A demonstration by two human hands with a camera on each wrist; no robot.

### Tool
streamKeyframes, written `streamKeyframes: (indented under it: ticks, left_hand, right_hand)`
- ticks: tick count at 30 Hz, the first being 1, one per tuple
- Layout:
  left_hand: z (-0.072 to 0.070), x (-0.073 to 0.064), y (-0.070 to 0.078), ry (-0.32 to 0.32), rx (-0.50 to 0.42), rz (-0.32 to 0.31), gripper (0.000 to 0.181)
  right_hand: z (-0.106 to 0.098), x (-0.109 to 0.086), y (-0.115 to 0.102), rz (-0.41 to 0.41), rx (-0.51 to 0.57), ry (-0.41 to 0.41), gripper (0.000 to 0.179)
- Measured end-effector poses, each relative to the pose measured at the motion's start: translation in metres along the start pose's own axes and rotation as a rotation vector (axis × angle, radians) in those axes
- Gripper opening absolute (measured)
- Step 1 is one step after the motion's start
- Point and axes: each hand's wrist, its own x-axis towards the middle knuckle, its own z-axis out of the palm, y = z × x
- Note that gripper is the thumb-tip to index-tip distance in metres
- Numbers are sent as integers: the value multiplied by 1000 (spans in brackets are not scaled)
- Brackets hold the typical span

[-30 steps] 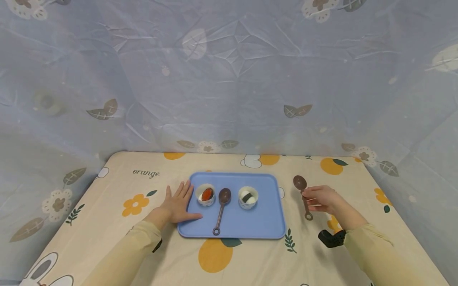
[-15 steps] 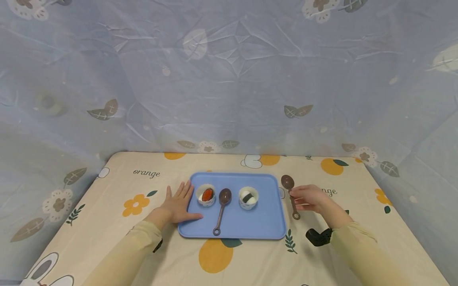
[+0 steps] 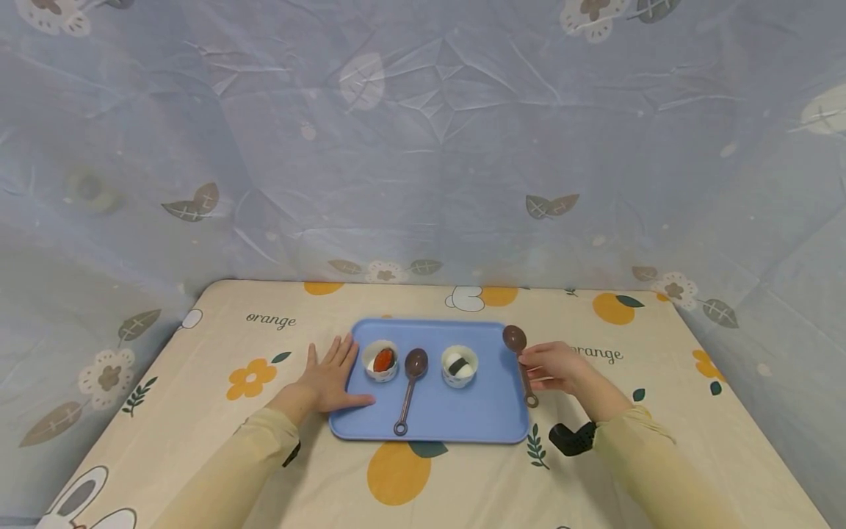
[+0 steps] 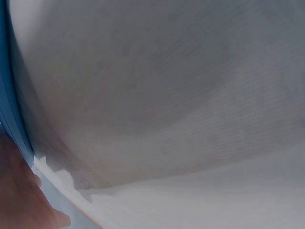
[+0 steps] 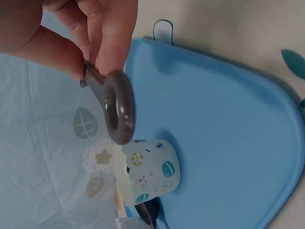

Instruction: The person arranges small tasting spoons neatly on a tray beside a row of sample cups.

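Note:
My right hand point(image 3: 557, 366) pinches a brown spoon point(image 3: 515, 339) by its handle, over the right edge of the blue tray point(image 3: 492, 419). In the right wrist view the handle's ring end point(image 5: 125, 107) points toward the camera, held between thumb and fingers. My left hand point(image 3: 329, 382) lies flat with spread fingers on the tray's left rim. On the tray a second brown spoon point(image 3: 416, 364) lies between two paper cups. The left cup point(image 3: 380, 376) holds a red-orange piece point(image 3: 383, 360); the right cup point(image 3: 459, 380) holds a white piece with a dark band point(image 3: 457, 364).
The tray sits on a table with a cream, orange-patterned cloth point(image 3: 277, 455). A grey-blue patterned sheet point(image 3: 423, 184) hangs behind and at both sides. The left wrist view shows mostly pale cloth point(image 4: 167, 119) and the tray's edge.
My right hand has moved left with the brown spoon, from beside the tray to over its right edge. The left hand stays in place.

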Motion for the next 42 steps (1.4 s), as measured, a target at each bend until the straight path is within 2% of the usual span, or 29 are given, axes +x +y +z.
streamKeyframes:
  ticks: [20,42]
  left_hand:
    - [0,1,0,-8,0,-9,109]
    - [-2,-1,1,-4,1,4,107]
  right_hand:
    - [22,9,2,-16,87,-58,31]
    - [42,14,12,29,96,-32,25]
